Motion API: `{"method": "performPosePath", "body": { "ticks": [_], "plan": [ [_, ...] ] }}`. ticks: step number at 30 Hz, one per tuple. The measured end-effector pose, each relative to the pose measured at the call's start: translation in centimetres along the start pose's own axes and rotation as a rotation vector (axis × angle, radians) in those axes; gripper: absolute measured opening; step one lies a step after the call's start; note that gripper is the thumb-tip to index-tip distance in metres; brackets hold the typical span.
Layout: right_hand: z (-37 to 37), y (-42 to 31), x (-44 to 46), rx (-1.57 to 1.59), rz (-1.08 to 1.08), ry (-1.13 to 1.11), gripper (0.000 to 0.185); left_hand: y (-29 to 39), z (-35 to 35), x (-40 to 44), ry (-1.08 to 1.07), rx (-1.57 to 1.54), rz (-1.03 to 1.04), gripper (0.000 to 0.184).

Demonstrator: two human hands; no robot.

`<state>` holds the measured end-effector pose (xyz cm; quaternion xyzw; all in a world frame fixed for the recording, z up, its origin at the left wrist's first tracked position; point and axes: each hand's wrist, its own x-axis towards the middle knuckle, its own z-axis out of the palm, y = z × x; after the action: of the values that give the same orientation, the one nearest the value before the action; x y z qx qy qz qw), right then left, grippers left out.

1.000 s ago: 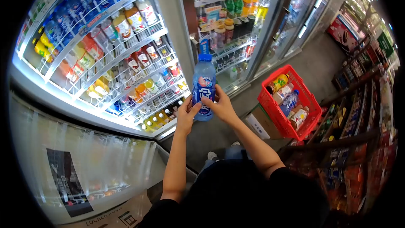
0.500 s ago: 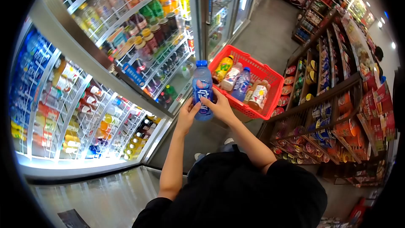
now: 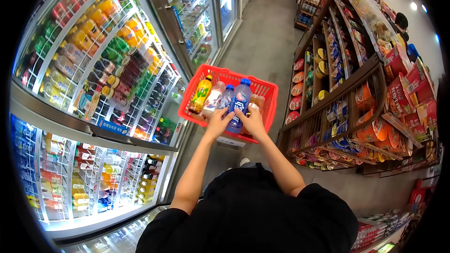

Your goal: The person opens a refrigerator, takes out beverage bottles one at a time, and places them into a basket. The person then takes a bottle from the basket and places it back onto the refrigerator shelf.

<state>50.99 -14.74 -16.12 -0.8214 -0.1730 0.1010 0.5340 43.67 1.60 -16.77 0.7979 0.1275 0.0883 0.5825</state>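
Between both hands is a blue drink bottle (image 3: 240,98) with a blue cap, held upright over the near side of a red shopping basket (image 3: 268,89). My left hand (image 3: 218,124) grips its left side low down, and my right hand (image 3: 253,121) grips the right side. In the basket stand a yellow drink bottle (image 3: 201,94), a pale bottle with a white label (image 3: 214,97), a second blue bottle (image 3: 226,97), and a brownish bottle (image 3: 257,101) partly hidden by my right hand. The held bottle covers part of the basket's contents.
A drinks fridge with glass doors (image 3: 84,131) lines the left, its shelves full of bottles. On the right stands a brown shelf rack (image 3: 337,103) with cup noodles and packets. Grey floor (image 3: 253,33) runs between them. Beneath the basket is a pale box (image 3: 230,143).
My view has turned toward the basket. Both hands have carried the blue bottle from beside the basket to over it, in front of the other bottles.
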Motion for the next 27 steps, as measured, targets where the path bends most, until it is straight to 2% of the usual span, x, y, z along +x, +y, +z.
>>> {"method": "performPosePath", "body": {
  "ticks": [2,3,8,11,15,17,18,20,26,27],
  "plan": [
    [-0.4,2.1,1.1,0.051,-0.067,0.137,0.053,-0.8,1.9,1.6,-0.032,0.075,-0.025,0.063],
    [-1.8,0.2,0.8,0.058,-0.034,0.109,0.053,-1.1,2.7,2.2,-0.026,0.049,-0.034,0.062],
    [-2.6,2.8,2.7,-0.067,0.059,0.025,0.046,-2.0,4.8,3.9,0.049,0.197,-0.046,0.052],
    [-2.8,3.3,3.4,-0.119,-0.007,-0.041,0.067,-2.3,5.3,4.0,0.077,0.303,-0.034,0.048],
    [-1.4,5.0,3.6,-0.125,-0.058,0.016,0.066,-1.5,5.3,3.7,0.046,0.368,-0.098,0.044],
    [-1.1,5.4,3.9,-0.076,-0.010,-0.024,0.064,-2.5,5.7,3.7,0.186,0.472,0.037,0.041],
    [-1.1,5.2,3.8,-0.073,-0.009,-0.023,0.064,-2.1,5.7,3.5,0.184,0.475,0.037,0.041],
    [-1.2,4.8,3.1,-0.197,-0.146,0.037,0.061,-0.8,5.5,2.9,0.236,0.723,0.049,0.038],
    [-0.6,5.3,1.8,-0.112,-0.140,0.035,0.063,-1.3,5.3,1.9,0.219,0.664,0.031,0.039],
    [-1.0,4.6,1.5,-0.032,-0.080,-0.024,0.064,-1.1,5.1,1.5,0.223,0.628,0.072,0.038]
  ]
}}
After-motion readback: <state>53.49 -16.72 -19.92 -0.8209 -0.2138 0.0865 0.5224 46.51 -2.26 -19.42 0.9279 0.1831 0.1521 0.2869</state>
